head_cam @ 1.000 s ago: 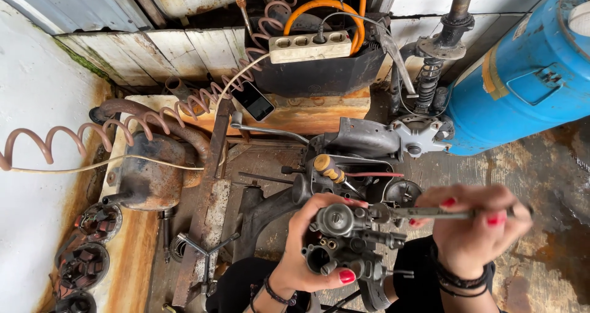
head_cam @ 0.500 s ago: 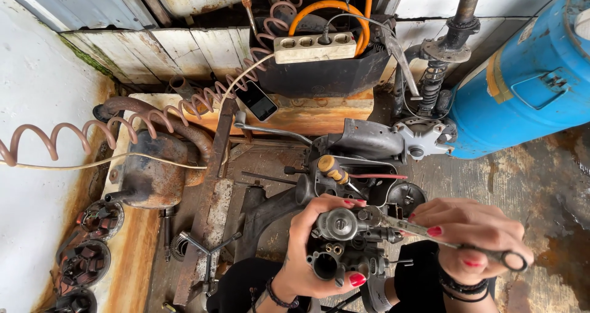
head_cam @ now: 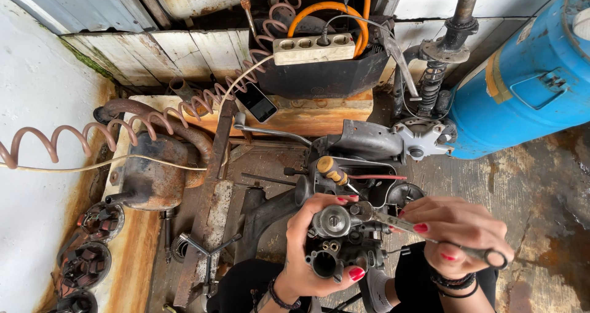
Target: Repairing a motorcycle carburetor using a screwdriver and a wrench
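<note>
our left hand [head_cam: 307, 251] grasps the carburetor [head_cam: 338, 242] while our right hand [head_cam: 458, 233], at its 3 o'clock, grips a slim metal tool [head_cam: 430, 236] touching it.

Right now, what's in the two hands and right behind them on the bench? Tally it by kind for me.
Carburetor, gripped by the left hand: 1
Slim metal tool, held by the right hand with its tip at the carburetor: 1
Screwdriver with yellow handle, lying behind: 1
Phone: 1
Power strip: 1
Total: 5
</note>
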